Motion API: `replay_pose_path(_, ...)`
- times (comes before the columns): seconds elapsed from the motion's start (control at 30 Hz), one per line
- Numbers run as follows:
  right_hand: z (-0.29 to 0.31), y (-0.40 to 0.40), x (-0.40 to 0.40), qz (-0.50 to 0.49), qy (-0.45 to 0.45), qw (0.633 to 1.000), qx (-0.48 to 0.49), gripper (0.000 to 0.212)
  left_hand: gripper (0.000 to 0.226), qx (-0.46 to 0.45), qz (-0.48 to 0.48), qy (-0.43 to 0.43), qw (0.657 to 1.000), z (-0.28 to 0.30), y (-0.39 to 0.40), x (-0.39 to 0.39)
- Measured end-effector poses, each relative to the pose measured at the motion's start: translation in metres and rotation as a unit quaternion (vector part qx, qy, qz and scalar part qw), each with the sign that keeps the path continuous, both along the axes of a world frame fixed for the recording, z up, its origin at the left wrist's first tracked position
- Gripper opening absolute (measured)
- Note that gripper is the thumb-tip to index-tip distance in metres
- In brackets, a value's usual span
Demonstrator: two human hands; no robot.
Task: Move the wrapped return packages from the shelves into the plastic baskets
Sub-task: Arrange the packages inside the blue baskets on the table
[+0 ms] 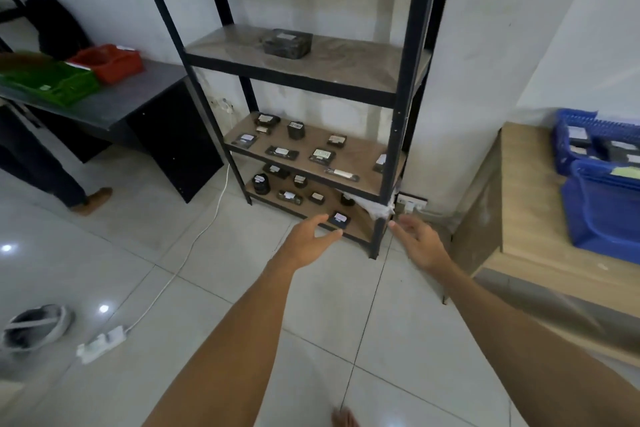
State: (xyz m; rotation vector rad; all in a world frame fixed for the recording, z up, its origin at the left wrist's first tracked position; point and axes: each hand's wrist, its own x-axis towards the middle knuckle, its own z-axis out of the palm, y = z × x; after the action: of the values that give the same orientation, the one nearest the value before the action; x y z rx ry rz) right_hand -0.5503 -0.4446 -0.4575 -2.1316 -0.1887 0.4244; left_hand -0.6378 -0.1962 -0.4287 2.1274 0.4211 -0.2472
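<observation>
A black metal shelf rack (pixel 394 135) stands against the wall. Its two lowest boards carry several small black-wrapped packages with white labels, among them one (pixel 322 156) on the upper of the two and one (pixel 339 218) near the bottom board's front edge. A larger wrapped package (pixel 287 43) lies on the board above. My left hand (pixel 311 239) reaches out with fingers spread, just short of the front package, holding nothing. My right hand (pixel 419 239) is stretched out open beside the rack's front right leg. Blue plastic baskets (pixel 602 204) with packages inside stand at the right.
The blue baskets rest on a wooden table (pixel 512 218) at the right. On a grey desk (pixel 114 104) at the left sit a green basket (pixel 52 83) and a red basket (pixel 110 62). A white power strip (pixel 100 345) with its cord lies on the tiled floor. Another person's leg (pixel 69 187) stands by the desk.
</observation>
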Motion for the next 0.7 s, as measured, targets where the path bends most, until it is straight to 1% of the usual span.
replay_pose_path(0.13, -0.008, 0.059, 0.025, -0.023, 0.021, 0.999, 0.006, 0.059, 0.069, -0.005, -0.022, 0.013, 1.0, -0.007, 0.066, 0.036)
replay_pose_path(0.3, -0.034, 0.136, 0.074, -0.082, 0.043, 0.996, 0.013, 0.061, 0.071, -0.008, -0.072, 0.029, 0.997, -0.032, 0.149, 0.116)
replay_pose_path(0.37, -0.047, 0.167, 0.096, -0.109, 0.041, 0.993, 0.007, 0.061, 0.065, -0.016, -0.107, 0.023, 0.994, -0.041, 0.179, 0.151)
replay_pose_path(0.47, -0.061, 0.209, 0.127, -0.179, 0.043, 0.983, 0.0, 0.062, 0.05, -0.034, -0.168, 0.023, 0.985, -0.052, 0.221, 0.204)
replay_pose_path(0.53, -0.068, 0.232, 0.144, -0.223, 0.049, 0.974, -0.002, 0.064, 0.055, -0.027, -0.206, 0.033, 0.978, -0.059, 0.245, 0.234)
replay_pose_path(0.6, -0.076, 0.251, 0.159, -0.261, 0.062, 0.963, -0.003, 0.059, 0.06, -0.017, -0.226, 0.043, 0.973, -0.069, 0.266, 0.265)
replay_pose_path(0.7, -0.094, 0.269, 0.184, -0.302, 0.072, 0.951, -0.01, 0.052, 0.055, -0.002, -0.25, 0.051, 0.967, -0.092, 0.286, 0.313)
